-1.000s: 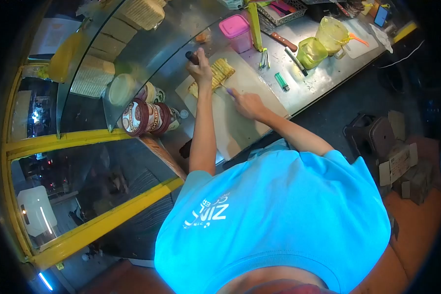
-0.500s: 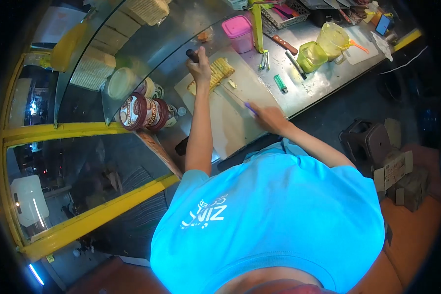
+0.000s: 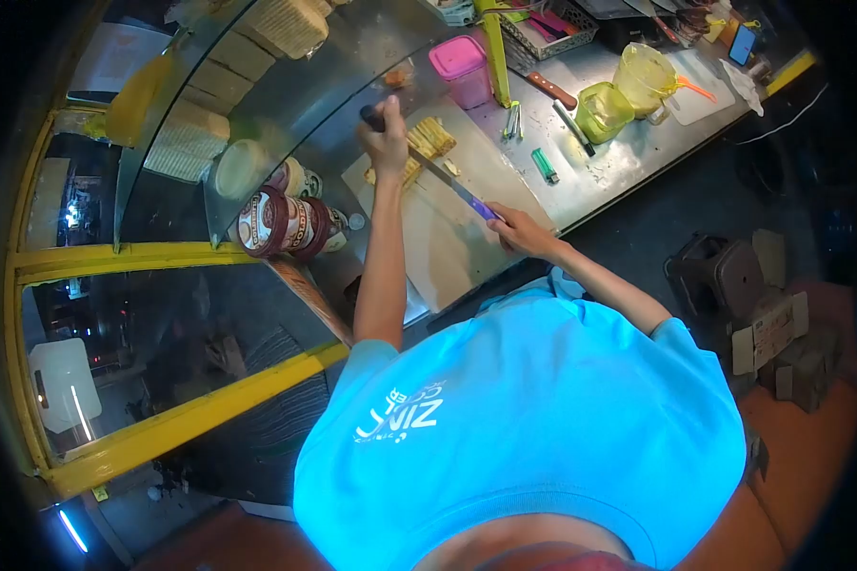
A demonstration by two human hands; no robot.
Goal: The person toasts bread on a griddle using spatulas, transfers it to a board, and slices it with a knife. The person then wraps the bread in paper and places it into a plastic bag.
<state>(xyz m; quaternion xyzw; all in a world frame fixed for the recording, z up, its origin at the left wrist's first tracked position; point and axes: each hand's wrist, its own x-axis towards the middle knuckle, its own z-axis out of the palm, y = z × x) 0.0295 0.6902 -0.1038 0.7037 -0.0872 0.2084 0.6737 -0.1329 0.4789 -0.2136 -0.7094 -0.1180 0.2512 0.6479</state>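
Note:
My left hand [image 3: 387, 145] is wrapped round a tool with a dark handle [image 3: 370, 116]; its working end is hidden. It is over the left part of a golden toasted bread [image 3: 432, 139] cut into strips. My right hand [image 3: 524, 233] grips a knife [image 3: 474, 201] by its purple handle. The knife's blade points up and left across the bread, its flat side showing, with the tip close to my left hand. A small piece of bread [image 3: 452, 167] lies apart beside the blade. Under all this is a pale cutting board [image 3: 476, 257].
A pink tub [image 3: 460, 65], green lighter [image 3: 545, 166], wooden-handled knife [image 3: 552, 89] and yellow-green containers [image 3: 604, 112] stand or lie to the right. Chocolate-brown labelled tubs [image 3: 286, 224] are on the left, near a glass panel with stacked bread slices [image 3: 183, 141] behind it.
The knife has turned so its flat blade shows and now lies over the bread. My left hand has shifted slightly down and left, and a gap shows between parts of the bread.

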